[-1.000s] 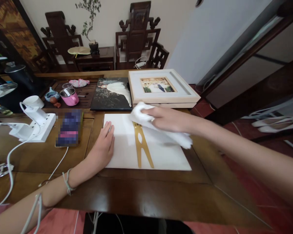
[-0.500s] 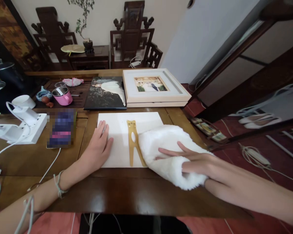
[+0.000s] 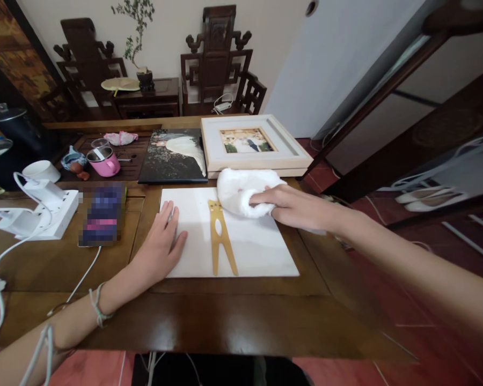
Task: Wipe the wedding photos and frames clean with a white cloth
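Right hand (image 3: 301, 210) clamps fluffy cloth (image 3: 237, 190), mid-frame; left hand (image 3: 161, 246), flat with fingers together, pins white backboard (image 3: 257, 249). Likely best to wipe lightly round gold strut (image 3: 219, 241)

Free room: bare table (image 3: 225, 316) along the near edge; near-right of white board (image 3: 261, 252). Obstacles: left hand (image 3: 161, 249) flat on the board's left edge, right hand (image 3: 301, 206) gripping cloth (image 3: 237, 190) at its far edge; stacked frames (image 3: 253, 145) and dark print (image 3: 173, 155) beyond; phone (image 3: 102, 213), power strip (image 3: 36, 214) left.

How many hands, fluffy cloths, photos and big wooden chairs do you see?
Hands: 2, left hand and right hand
Cloths: 1, fluffy cloth
Photos: 2, dark photo and framed photo
Chairs: 2, left chair and right chair
Total: 7
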Action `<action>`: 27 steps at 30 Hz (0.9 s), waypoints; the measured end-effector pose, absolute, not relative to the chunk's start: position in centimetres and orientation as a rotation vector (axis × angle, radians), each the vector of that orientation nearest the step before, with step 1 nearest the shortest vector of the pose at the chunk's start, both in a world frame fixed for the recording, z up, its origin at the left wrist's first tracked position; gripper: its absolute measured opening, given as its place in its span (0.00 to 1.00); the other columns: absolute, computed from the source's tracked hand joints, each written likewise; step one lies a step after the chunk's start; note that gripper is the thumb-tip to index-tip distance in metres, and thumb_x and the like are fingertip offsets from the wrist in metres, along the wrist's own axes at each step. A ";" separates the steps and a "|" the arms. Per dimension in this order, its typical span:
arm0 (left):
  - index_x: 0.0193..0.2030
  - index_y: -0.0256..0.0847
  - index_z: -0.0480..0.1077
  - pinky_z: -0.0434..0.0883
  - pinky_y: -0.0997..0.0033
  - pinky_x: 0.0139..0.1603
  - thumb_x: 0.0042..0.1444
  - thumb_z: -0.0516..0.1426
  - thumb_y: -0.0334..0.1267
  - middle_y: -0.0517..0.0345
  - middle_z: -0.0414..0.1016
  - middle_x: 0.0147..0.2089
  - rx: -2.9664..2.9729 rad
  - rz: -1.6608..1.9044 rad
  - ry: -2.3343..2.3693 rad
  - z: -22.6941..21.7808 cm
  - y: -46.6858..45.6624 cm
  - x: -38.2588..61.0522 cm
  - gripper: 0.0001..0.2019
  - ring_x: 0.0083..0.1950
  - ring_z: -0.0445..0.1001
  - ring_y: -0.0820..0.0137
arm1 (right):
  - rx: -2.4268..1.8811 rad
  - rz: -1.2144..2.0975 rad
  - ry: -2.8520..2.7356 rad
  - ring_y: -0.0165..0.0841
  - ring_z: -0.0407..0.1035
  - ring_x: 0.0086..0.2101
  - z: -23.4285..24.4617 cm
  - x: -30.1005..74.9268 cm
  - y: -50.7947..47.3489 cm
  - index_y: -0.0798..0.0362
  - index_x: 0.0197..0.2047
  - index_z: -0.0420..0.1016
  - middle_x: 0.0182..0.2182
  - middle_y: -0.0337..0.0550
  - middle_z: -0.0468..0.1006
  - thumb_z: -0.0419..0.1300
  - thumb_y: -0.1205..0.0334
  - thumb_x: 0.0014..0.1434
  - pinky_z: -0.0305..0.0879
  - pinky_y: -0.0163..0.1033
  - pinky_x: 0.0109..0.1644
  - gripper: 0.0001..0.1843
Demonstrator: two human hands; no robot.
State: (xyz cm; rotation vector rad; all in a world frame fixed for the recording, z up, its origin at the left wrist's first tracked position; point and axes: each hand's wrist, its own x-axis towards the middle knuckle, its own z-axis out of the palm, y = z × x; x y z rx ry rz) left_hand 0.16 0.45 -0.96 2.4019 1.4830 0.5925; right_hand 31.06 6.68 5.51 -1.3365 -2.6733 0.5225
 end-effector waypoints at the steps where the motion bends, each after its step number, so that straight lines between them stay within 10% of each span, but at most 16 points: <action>1: 0.68 0.31 0.48 0.47 0.46 0.71 0.67 0.45 0.41 0.34 0.44 0.73 2.401 0.596 1.482 -1.0 0.4 0.1 0.26 0.74 0.39 0.54 | -1.364 0.521 -2.655 0.41 0.72 0.43 5.6 31.2 5.7 0.47 0.46 0.76 0.38 0.41 0.79 0.48 0.71 0.47 0.69 0.47 0.48 0.26; 9: 0.70 0.33 0.45 0.46 0.46 0.71 0.68 0.42 0.41 0.37 0.43 0.74 2.381 0.581 1.492 -1.1 0.5 0.2 0.26 0.75 0.38 0.56 | -1.125 0.649 -2.736 0.41 0.73 0.49 7.4 31.8 -5.6 0.38 0.49 0.74 0.55 0.34 0.75 0.49 0.76 0.45 0.72 0.43 0.49 0.32; 14: 0.69 0.33 0.47 0.46 0.46 0.71 0.68 0.42 0.39 0.38 0.42 0.74 2.388 0.607 1.476 -1.3 0.7 0.1 0.25 0.75 0.37 0.55 | -1.282 0.636 -2.739 0.40 0.76 0.39 8.1 30.2 -3.4 0.41 0.45 0.76 0.39 0.39 0.81 0.49 0.77 0.45 0.74 0.39 0.40 0.29; 20: 0.69 0.29 0.47 0.45 0.47 0.72 0.69 0.41 0.39 0.35 0.42 0.73 2.394 0.579 1.472 -1.3 0.7 0.0 0.25 0.75 0.37 0.55 | -1.470 0.264 -2.721 0.54 0.60 0.59 5.7 24.5 2.2 0.57 0.52 0.71 0.61 0.59 0.66 0.47 0.80 0.48 0.62 0.66 0.55 0.29; 23: 0.70 0.33 0.46 0.47 0.44 0.71 0.69 0.41 0.39 0.37 0.42 0.74 2.408 0.612 1.453 -1.4 0.7 0.0 0.25 0.75 0.37 0.54 | -1.384 0.162 -2.794 0.59 0.41 0.66 4.4 22.0 1.8 0.58 0.55 0.70 0.68 0.57 0.53 0.49 0.81 0.46 0.48 0.76 0.59 0.32; 27: 0.69 0.31 0.46 0.47 0.44 0.71 0.69 0.41 0.38 0.34 0.42 0.73 2.417 0.615 1.458 -1.6 0.7 0.0 0.25 0.75 0.37 0.54 | -1.200 0.214 -2.836 0.65 0.38 0.65 3.1 20.8 -2.6 0.55 0.53 0.74 0.67 0.59 0.53 0.52 0.79 0.47 0.43 0.82 0.56 0.30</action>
